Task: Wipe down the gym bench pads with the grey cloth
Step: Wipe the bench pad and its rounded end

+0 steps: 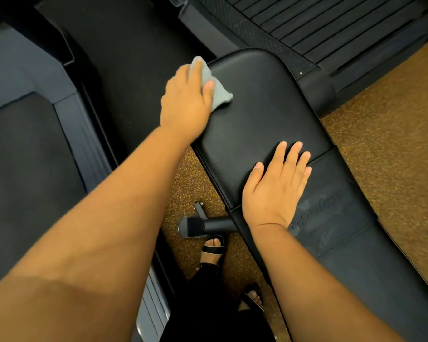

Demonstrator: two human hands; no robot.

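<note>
1. left hand [187,99] laid over the grey cloth [214,86], fingers bent over its far side, thumb stretched across the top; grip pressing the cloth down onto the bench pad [255,104].
2. cloth bunched under that grip, at the far left corner of the black pad; one fold poking out beyond the knuckles, another to the right of the thumb.
3. right hand [276,186] flat on the same pad, nearer than the left grip and off to its right; fingers straight and close together, holding nothing, palm on the seam [324,157] where the pad meets the next section.
4. second pad section [344,218] running on from under the right palm toward the lower right, faint lettering on it, too blurred to read.
5. below the right grip: a black frame tube [208,224] over speckled brown floor [386,149], and two feet in black sandals [214,245].
6. left of the left grip: dark treadmill decks [30,149]; beyond it, a ribbed black belt [331,25].
</note>
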